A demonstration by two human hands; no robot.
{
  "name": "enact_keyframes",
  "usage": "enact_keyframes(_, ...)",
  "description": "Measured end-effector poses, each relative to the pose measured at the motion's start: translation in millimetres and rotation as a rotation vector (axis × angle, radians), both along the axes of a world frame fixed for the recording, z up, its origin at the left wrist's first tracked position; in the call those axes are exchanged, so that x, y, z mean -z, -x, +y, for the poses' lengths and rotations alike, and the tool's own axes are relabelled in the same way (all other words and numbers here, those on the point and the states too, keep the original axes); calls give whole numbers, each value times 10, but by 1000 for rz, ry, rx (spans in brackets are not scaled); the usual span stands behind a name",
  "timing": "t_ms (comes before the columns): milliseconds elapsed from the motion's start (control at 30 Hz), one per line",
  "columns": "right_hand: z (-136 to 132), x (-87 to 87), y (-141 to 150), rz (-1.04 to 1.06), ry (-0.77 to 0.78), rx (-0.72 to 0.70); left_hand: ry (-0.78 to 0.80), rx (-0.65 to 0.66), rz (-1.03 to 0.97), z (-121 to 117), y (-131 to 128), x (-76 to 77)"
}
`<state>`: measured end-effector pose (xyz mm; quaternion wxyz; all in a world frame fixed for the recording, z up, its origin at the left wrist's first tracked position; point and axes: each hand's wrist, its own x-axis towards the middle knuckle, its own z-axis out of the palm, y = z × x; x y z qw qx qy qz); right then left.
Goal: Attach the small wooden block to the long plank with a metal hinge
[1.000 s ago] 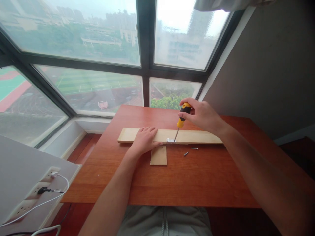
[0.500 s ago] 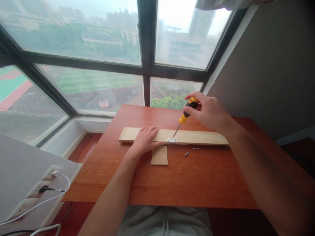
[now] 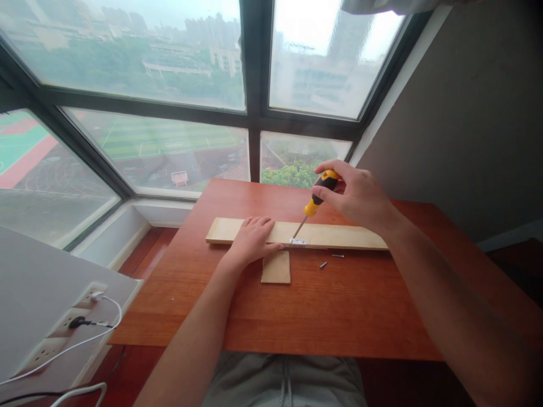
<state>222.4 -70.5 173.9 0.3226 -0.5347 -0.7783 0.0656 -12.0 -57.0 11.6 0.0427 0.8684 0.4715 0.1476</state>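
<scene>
A long pale wooden board point(image 3: 335, 234) lies across the table. My left hand point(image 3: 251, 237) rests flat on its left part, fingers stretched over the top and thumb along the near edge. In my right hand point(image 3: 354, 189) is a yellow-and-black screwdriver point(image 3: 319, 192), slanting down to the left. Its tip meets a small silver metal bracket point(image 3: 297, 242) at the board's near edge, just right of my left thumb; whether it sits in a screw is too small to tell. Below my left hand, a small square wooden piece point(image 3: 275, 268) lies against the board's near side.
Two loose screws, one shorter point(image 3: 323, 265) and one thinner point(image 3: 338, 256), lie on the reddish table point(image 3: 305, 322) in front of the board. Windows rise behind the table. Wall sockets point(image 3: 76, 322) with plugged-in cables are at the lower left.
My right hand has moved the screwdriver slightly left and down, bringing its tip from above the board onto the bracket's left part. My left hand has stayed on the board.
</scene>
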Motion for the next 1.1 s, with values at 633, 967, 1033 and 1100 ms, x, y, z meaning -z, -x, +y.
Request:
enact_keyframes(633, 53, 91, 3, -39, -14, 28, -7, -2, -3, -13, -6, -17)
enact_keyframes(967, 63, 115, 34, -172, -80, 103, -1, -4, 0, -9, -13, -19)
enact_keyframes(1033, 47, 107, 64, -254, -120, 140, 1, -4, 0, -7, -13, -18)
enact_keyframes(1100, 27, 93, 99, -346, -158, 178, -1, -3, 2, -5, -10, -12)
